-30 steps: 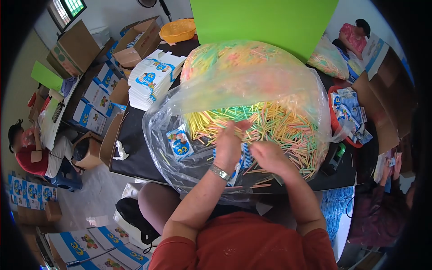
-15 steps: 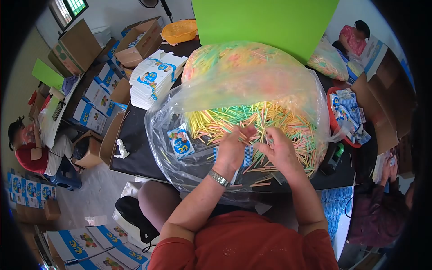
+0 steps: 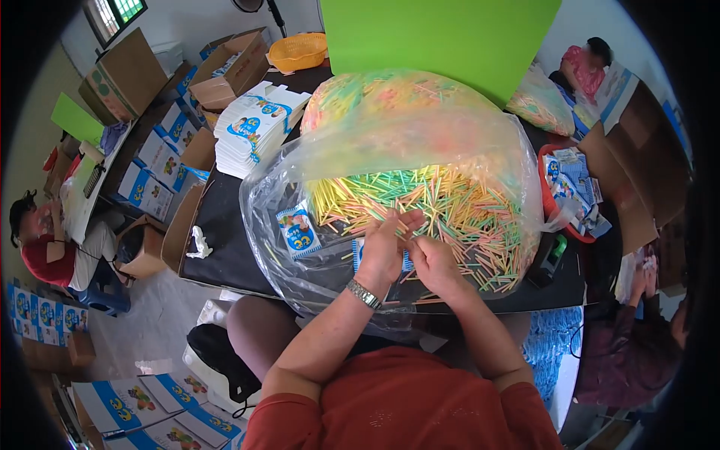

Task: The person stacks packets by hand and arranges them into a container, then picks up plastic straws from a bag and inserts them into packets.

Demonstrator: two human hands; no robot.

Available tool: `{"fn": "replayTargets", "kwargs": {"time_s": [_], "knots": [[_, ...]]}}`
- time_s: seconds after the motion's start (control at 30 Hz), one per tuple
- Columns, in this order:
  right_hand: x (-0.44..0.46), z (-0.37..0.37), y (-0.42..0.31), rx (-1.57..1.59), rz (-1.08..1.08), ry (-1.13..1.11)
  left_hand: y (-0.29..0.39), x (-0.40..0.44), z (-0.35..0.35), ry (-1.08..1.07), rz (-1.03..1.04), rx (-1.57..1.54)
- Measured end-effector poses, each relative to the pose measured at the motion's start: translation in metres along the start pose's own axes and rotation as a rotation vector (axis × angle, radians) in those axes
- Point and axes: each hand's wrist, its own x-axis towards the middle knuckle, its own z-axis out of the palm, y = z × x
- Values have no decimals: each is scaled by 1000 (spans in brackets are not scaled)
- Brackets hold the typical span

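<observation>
My left hand (image 3: 381,253), with a metal watch at the wrist, is over the near side of a pile of thin coloured sticks (image 3: 457,199). Its fingers are curled, apparently around a few sticks, though the palm side is mostly hidden. Close against it, my right hand (image 3: 437,268) has its fingers pressed together; what they pinch is too small to make out. The sticks spill from a large clear plastic bag (image 3: 274,187). A blue-and-white printed packet (image 3: 298,231) lies left of my hands, and another packet (image 3: 358,256) is partly covered by my left hand.
A stack of flat printed cartons (image 3: 251,131) stands at the left, with a yellow basket (image 3: 298,52) behind. At the right are a red basket (image 3: 548,202) of packets and a black tape dispenser (image 3: 546,262). A green panel (image 3: 439,45) rises behind. Other people sit around.
My right hand has moved left and closed up against my left hand, its fingers now pressed together. The left hand stays in nearly the same place. The view has shifted slightly.
</observation>
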Motion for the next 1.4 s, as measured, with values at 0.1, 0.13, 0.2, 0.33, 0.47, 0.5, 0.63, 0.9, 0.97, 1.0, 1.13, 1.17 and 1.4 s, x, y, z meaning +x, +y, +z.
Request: {"fn": "replayTargets", "kwargs": {"time_s": [0.1,0.13,0.2,0.33,0.47,0.5,0.63,0.9,0.97,1.0,1.13,1.17,1.4], "knots": [[4,1,-6,91,41,55,1,-4,-5,-63,-29,132],[4,3,-6,128,21,13,1,-6,-5,-53,-20,93],[0,5,-7,159,1,-27,2,-8,-3,-49,-12,51],[-9,-1,-10,250,-108,244,16,-3,-16,28,87,-14],[-7,-10,-4,56,-141,214,4,-14,-35,-66,-132,368],[-7,-6,-2,0,-165,87,-12,-13,-39,-138,-180,223],[-12,5,-7,-242,-198,170,-17,-36,-16,-33,-184,63],[-9,-45,-37,-130,-254,114,-6,-45,-19,-428,-249,924],[-30,-37,-26,-158,-102,-155,-15,-45,-22,-583,-352,909],[-43,-31,-26,-186,-58,-155,-19,-46,-26,-571,-350,891],[-58,-9,-29,-155,-121,7,-19,-49,-33,-385,-126,1057],[-55,-12,-23,-134,-106,-11,-17,-48,-33,-321,24,1144],[-43,-29,30,-435,-9,-157,31,-38,-61,248,370,2211]]}}
